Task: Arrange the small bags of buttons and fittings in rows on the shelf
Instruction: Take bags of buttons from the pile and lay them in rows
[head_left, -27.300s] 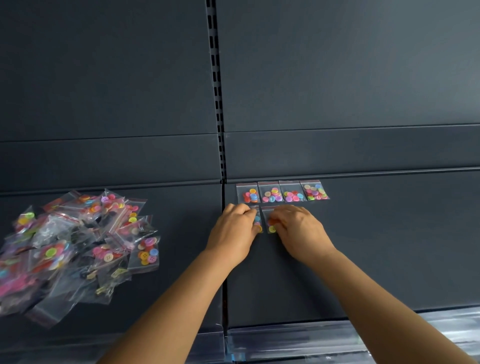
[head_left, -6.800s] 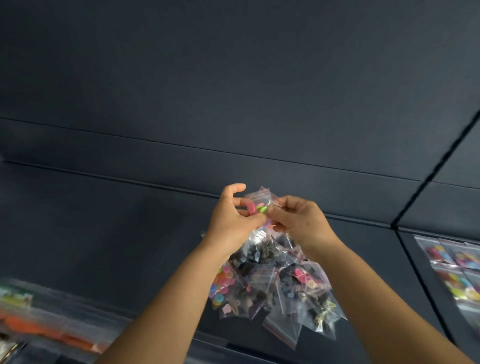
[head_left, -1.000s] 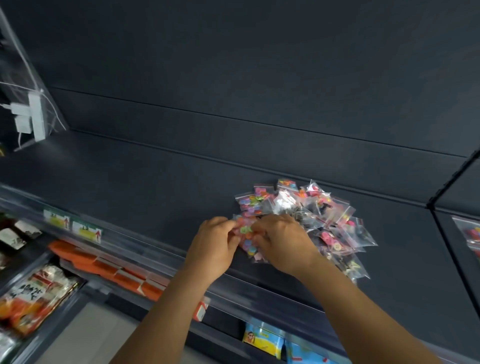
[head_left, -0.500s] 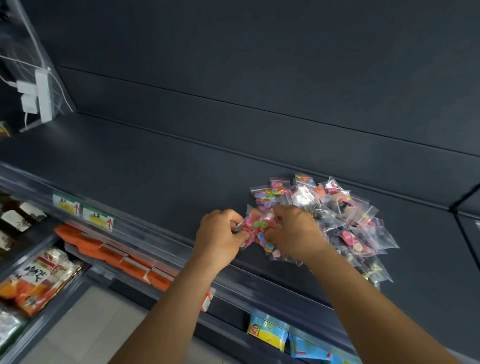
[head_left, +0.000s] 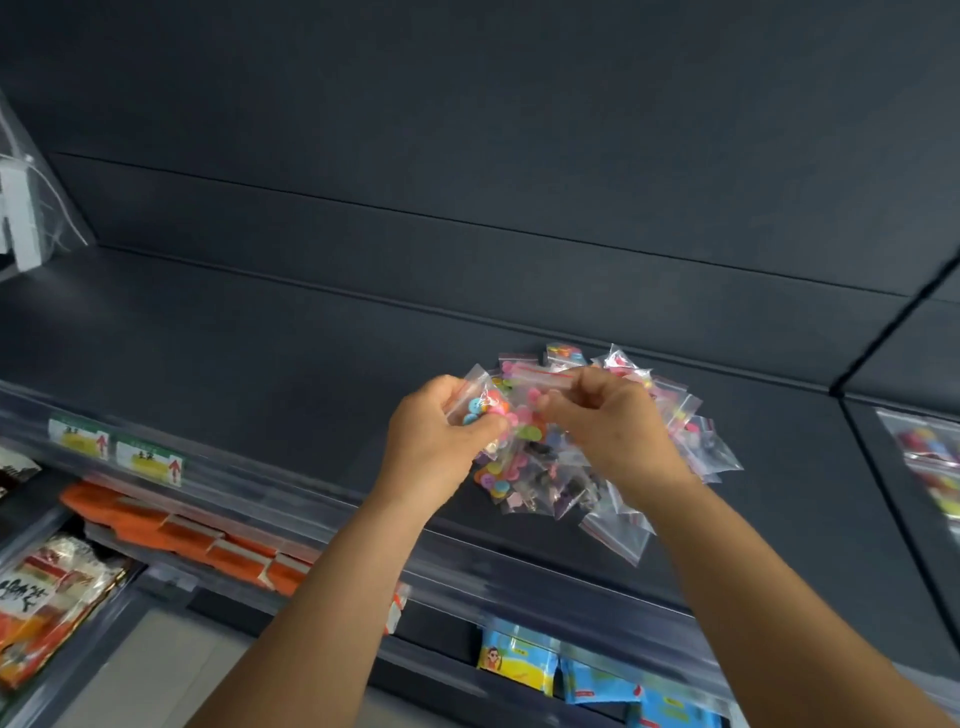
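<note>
Both of your hands are up at the centre of the frame, over the heap of small bags (head_left: 613, 467) lying on the dark shelf (head_left: 260, 338). Your left hand (head_left: 436, 436) has its fingers curled round one bag of buttons (head_left: 480, 402), thumb pinching it against the fingertips. Your right hand (head_left: 608, 421) pinches a second bag (head_left: 540, 382) near its red zip strip, with more bags hanging off it or stuck under it; which of these it really grips you cannot tell here.

These bags should weigh next to nothing, and the clear film looks slick and limp. The buttons inside likely slide to the low end when a bag is tipped. Take each one by the stiffer zip edge or by a corner, not the bulging middle, or neighbours may drag along with it.

At the far right edge of the frame, a few laid-out bags (head_left: 930, 457) lie flat beyond the dark seam, blurred. Lay the next ones flat beside them and press lightly so the buttons spread.
</note>
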